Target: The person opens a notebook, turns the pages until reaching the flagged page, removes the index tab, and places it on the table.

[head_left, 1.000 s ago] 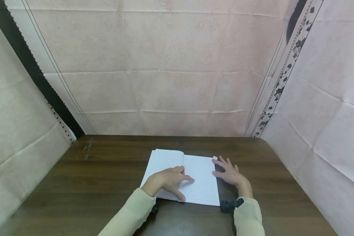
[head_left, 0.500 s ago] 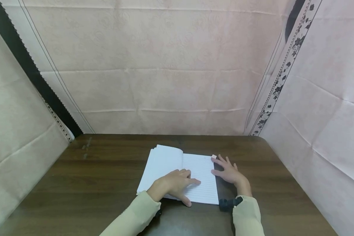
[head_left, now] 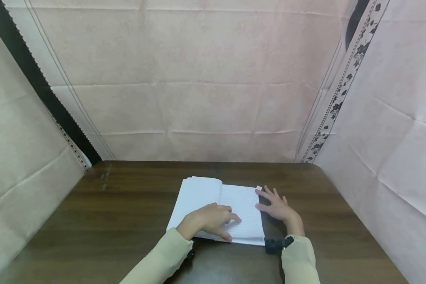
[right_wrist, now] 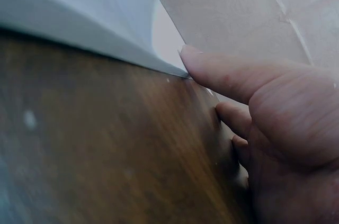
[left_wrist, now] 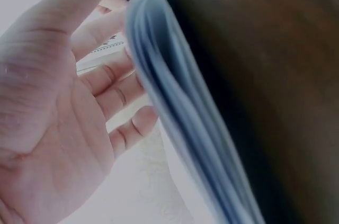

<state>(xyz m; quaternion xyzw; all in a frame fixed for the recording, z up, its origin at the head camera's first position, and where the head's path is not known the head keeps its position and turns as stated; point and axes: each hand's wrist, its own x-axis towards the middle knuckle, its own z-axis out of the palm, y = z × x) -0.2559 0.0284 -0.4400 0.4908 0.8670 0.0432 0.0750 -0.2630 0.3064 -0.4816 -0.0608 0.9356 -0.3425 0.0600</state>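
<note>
An open notebook [head_left: 199,193] with white pages lies on the table, and faint ruled lines show on its right page. My left hand [head_left: 209,221] rests over the fold and the near part of the right page, thumb and index finger reaching rightward. In the left wrist view the curved stack of pages [left_wrist: 175,97] passes beside its fingers. Along the right edge, my right hand [head_left: 278,209] has its fingers spread, with the thumb touching the page edge in the right wrist view. A small white tab [head_left: 258,188] sticks out at the notebook's top right corner, near the right fingertips.
The brown wooden table [head_left: 127,205] extends around the notebook on all sides. Pale cloth [head_left: 206,106] hangs behind the table and at both sides. A dark wrist strap [head_left: 275,245] sits on the right wrist, below the light sleeve [head_left: 298,258].
My left hand has slid rightward from the fold onto the right page. The left pages have shifted slightly at their top edge. My right hand stays in place at the right edge.
</note>
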